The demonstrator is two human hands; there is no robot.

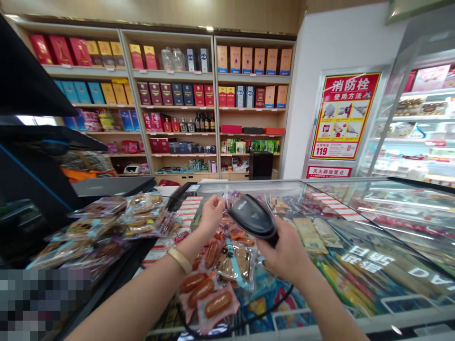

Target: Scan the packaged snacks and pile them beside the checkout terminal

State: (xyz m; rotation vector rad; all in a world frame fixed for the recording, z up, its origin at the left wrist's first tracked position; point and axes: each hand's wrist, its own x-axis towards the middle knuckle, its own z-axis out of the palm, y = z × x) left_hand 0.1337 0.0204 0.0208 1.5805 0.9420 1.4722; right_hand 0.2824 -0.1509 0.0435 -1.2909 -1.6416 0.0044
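Your right hand (287, 251) is gripping a barcode scanner (252, 217), your left hand (212, 215) pinching a plastic packet (232, 193) beside it; scanning seems underway, wrapped sausages (217, 304) below it perhaps waiting.

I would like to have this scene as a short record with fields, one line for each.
Left hand: fingers together beside a clear plastic wrapper; grip unclear
Right hand: holds a black oval-headed handheld scanner
Below hands: reddish-brown sausages in clear plastic packs; flat brown food packet with light-blue strip
Left side: pile of clear packets of brown food
Background: colourful boxes on pale wooden shelves; red-and-yellow poster
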